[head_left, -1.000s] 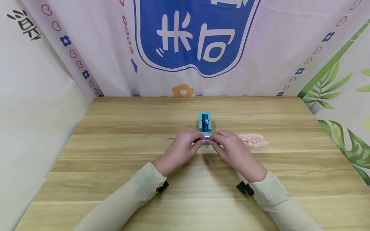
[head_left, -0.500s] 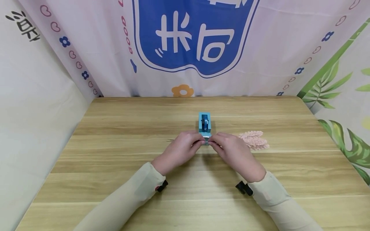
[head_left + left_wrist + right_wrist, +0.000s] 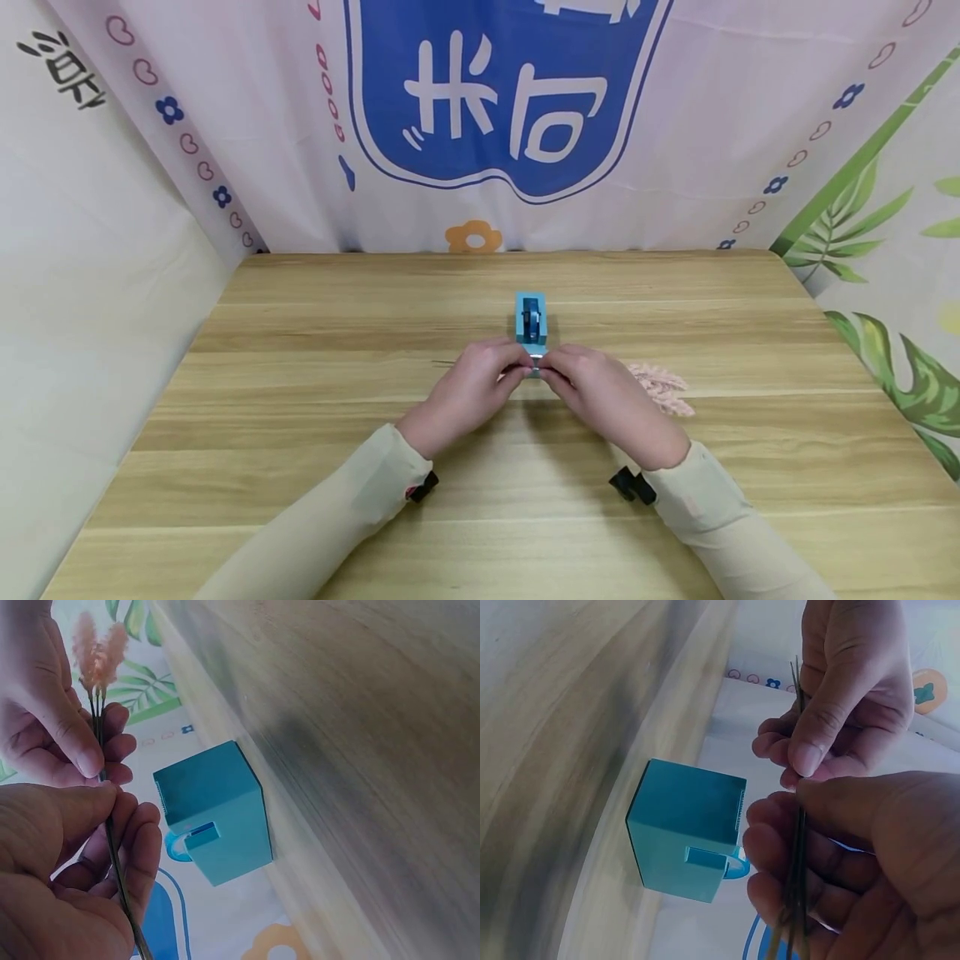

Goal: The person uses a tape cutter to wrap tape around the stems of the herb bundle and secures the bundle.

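A bundle of pink fluffy dried flowers [image 3: 666,388] on thin dark stems [image 3: 117,862] lies across both hands above the table. My left hand [image 3: 471,387] pinches the stems between thumb and fingers, and the bare stem ends stick out to its left. Close beside it, my right hand [image 3: 609,398] pinches the same stems nearer the flower heads, which show past its right side. The fingertips of the two hands nearly meet. Just beyond them stands a blue tape dispenser [image 3: 531,293], with a tape roll in it; the hands partly cover its near end in the head view.
The wooden table [image 3: 337,308] spreads out on every side of the hands. A printed curtain [image 3: 285,150] hangs along its back edge, with a white cloth wall [image 3: 97,250] at the left and a leaf-patterned one at the right.
The flower heads have swung a little nearer the person and spread differently, as if the stems were turned. Both hands stay almost in place; the tape dispenser has not moved.
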The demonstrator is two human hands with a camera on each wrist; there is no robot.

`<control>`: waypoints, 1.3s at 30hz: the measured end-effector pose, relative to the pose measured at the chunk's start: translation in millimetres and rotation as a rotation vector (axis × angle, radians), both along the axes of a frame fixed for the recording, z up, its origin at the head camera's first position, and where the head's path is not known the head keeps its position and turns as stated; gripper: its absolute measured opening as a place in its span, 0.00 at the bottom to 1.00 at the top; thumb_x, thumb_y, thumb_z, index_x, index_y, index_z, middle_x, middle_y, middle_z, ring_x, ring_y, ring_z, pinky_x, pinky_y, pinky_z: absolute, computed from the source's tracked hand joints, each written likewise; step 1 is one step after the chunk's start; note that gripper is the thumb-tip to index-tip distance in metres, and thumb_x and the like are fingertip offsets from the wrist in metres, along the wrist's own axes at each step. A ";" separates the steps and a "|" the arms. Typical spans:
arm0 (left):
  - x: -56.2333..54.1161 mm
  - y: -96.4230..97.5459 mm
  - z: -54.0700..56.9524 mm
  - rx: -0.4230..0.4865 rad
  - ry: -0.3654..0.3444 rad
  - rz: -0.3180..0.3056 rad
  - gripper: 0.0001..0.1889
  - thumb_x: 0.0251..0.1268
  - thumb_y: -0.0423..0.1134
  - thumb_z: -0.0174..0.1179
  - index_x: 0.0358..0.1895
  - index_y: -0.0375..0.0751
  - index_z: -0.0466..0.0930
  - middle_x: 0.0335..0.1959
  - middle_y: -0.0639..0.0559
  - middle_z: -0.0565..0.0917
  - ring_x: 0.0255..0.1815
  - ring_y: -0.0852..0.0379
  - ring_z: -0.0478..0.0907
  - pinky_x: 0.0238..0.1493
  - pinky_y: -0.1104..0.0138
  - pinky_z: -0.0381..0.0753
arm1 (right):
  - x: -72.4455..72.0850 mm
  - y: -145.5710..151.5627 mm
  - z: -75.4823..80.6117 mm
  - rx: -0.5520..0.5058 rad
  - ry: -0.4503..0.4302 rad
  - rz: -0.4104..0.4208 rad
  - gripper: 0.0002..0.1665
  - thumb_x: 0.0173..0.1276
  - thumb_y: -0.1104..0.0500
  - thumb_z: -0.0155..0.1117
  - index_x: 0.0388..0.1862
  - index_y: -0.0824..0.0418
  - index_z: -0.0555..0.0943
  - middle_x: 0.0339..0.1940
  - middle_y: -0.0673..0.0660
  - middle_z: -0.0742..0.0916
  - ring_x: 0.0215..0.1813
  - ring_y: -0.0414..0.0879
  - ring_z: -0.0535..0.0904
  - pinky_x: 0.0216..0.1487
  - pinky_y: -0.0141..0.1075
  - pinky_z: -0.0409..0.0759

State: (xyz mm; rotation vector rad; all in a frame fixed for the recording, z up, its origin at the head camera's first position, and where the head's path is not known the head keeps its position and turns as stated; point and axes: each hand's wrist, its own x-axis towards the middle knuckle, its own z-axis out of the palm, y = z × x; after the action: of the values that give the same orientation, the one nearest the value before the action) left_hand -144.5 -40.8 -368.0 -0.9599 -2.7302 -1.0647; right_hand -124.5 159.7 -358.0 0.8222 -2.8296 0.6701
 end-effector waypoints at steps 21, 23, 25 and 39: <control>3.6 0.1 -0.7 0.013 -0.055 -0.015 0.03 0.72 0.32 0.67 0.42 0.39 0.90 0.39 0.50 0.89 0.39 0.59 0.80 0.41 0.71 0.82 | -0.1 0.4 -1.8 -0.048 -0.031 0.016 0.04 0.74 0.61 0.69 0.42 0.57 0.89 0.38 0.48 0.91 0.38 0.37 0.83 0.41 0.36 0.83; 4.1 -0.5 -0.9 0.014 -0.058 -0.017 0.03 0.71 0.32 0.67 0.41 0.39 0.90 0.39 0.50 0.88 0.38 0.59 0.80 0.42 0.71 0.82 | 0.0 0.2 -2.4 -0.046 -0.029 0.019 0.04 0.75 0.61 0.69 0.42 0.57 0.90 0.39 0.48 0.92 0.39 0.37 0.84 0.42 0.36 0.84; 4.0 -0.9 -1.4 0.013 -0.062 -0.017 0.03 0.71 0.32 0.67 0.41 0.40 0.90 0.39 0.50 0.88 0.38 0.59 0.80 0.42 0.71 0.82 | 0.2 0.5 -2.8 -0.045 -0.030 0.022 0.04 0.74 0.61 0.69 0.42 0.58 0.90 0.38 0.48 0.92 0.38 0.36 0.84 0.42 0.36 0.84; 4.3 -1.4 -8.1 -0.120 -0.165 0.001 0.04 0.71 0.30 0.66 0.40 0.40 0.90 0.40 0.52 0.90 0.40 0.60 0.82 0.47 0.64 0.86 | 1.4 8.6 -7.8 0.094 -0.121 -0.005 0.04 0.74 0.63 0.69 0.37 0.57 0.88 0.33 0.48 0.88 0.34 0.37 0.79 0.41 0.36 0.83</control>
State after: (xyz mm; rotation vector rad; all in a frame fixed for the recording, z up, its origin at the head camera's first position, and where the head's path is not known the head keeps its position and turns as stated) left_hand -140.2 -42.2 -376.1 -0.9241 -2.9579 -1.0331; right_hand -123.1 168.4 -365.8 0.8145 -2.9915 0.6105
